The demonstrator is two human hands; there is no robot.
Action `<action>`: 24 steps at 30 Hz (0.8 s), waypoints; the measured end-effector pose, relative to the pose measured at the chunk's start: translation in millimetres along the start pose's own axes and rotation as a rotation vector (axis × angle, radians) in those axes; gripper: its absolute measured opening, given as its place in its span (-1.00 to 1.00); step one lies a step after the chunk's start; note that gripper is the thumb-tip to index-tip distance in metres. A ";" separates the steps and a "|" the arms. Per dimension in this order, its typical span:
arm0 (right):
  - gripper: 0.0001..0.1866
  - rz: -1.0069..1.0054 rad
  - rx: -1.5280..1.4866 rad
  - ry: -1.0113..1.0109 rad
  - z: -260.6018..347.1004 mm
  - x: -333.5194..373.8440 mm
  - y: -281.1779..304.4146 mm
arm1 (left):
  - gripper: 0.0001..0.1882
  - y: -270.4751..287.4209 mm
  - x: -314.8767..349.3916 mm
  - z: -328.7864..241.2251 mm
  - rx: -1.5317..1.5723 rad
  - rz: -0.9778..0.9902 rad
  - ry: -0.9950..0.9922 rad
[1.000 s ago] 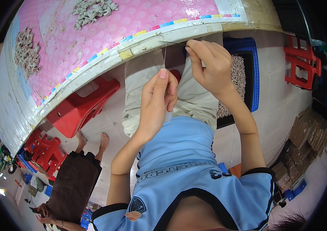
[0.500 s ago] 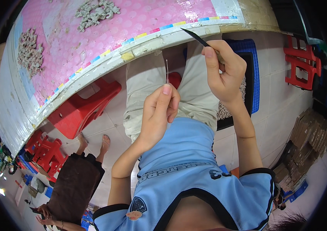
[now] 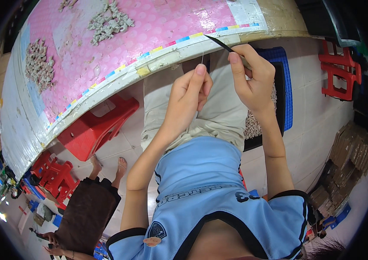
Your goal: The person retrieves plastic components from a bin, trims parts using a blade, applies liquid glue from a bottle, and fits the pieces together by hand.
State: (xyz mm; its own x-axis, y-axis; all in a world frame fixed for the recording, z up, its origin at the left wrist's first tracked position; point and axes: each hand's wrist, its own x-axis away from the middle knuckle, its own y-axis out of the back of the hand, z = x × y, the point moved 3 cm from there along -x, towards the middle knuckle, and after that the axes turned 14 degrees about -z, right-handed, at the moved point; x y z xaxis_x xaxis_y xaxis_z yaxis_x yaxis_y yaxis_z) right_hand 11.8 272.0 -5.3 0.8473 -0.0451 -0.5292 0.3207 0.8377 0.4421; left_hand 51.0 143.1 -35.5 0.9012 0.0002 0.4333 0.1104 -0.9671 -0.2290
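My left hand (image 3: 187, 95) is closed in a pinch, thumb against the fingers, on a thin pale strand (image 3: 202, 55) that sticks up from the fingertips. What the strand is made of is too small to tell. My right hand (image 3: 255, 80) grips a slim black pointed tool (image 3: 218, 42), its tip angled up and left over the table edge. Tip and strand lie close together in the picture; I cannot tell whether they touch. Both hands are over my lap, just on my side of the table (image 3: 162, 26).
Small grey pieces lie in piles (image 3: 110, 24) on the pink tabletop, one more pile (image 3: 39, 65) further left. Beside my right leg is a black tray (image 3: 258, 144) of pale bits, with a blue crate (image 3: 288, 93). A red stool (image 3: 99, 128) stands left; beyond it sits another person (image 3: 89, 212).
My left hand has moved up and slightly right with the strand, nearer the tool's tip and the table edge. My right hand has barely moved.
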 end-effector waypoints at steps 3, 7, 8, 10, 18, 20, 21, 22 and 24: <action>-0.96 0.060 0.084 0.053 -6.1 0.6 -0.1 | -0.55 -0.2 -5.4 2.2 0.005 0.007 -0.002; -0.94 0.037 0.137 0.267 -8.5 -0.8 -0.3 | -0.56 3.2 -5.4 6.8 -0.009 0.007 0.017; -0.94 0.042 0.152 0.315 -9.0 -0.6 -0.8 | -0.56 3.7 -5.0 8.7 -0.009 0.005 0.020; -0.93 0.047 0.155 0.350 -12.7 0.4 -1.4 | -0.54 4.0 -4.6 11.3 0.038 -0.016 0.033; -0.91 0.071 0.172 0.436 -10.8 2.3 -2.1 | -0.55 4.5 -2.2 11.0 -0.018 0.000 0.050; -0.91 0.060 0.167 0.448 -10.2 2.5 -1.1 | -0.55 4.6 -1.9 11.7 -0.016 0.003 0.049; -0.91 0.061 0.167 0.449 -10.3 2.8 -1.1 | -0.54 5.1 -1.8 12.6 0.006 -0.010 0.050; -0.91 0.066 0.176 0.451 -10.5 3.2 -1.4 | -0.53 5.5 -1.7 13.1 0.027 -0.024 0.051; -0.90 0.071 0.184 0.453 -11.1 3.8 -2.2 | -0.53 5.5 -1.3 12.7 0.032 -0.026 0.052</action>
State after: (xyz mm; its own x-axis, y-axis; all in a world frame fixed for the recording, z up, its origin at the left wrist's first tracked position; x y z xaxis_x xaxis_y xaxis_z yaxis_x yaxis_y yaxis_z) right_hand 9.6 276.0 -16.3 0.6134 0.2838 -0.7370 0.3730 0.7185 0.5871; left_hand 55.8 141.0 -48.4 0.8748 0.0110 0.4844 0.1476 -0.9583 -0.2449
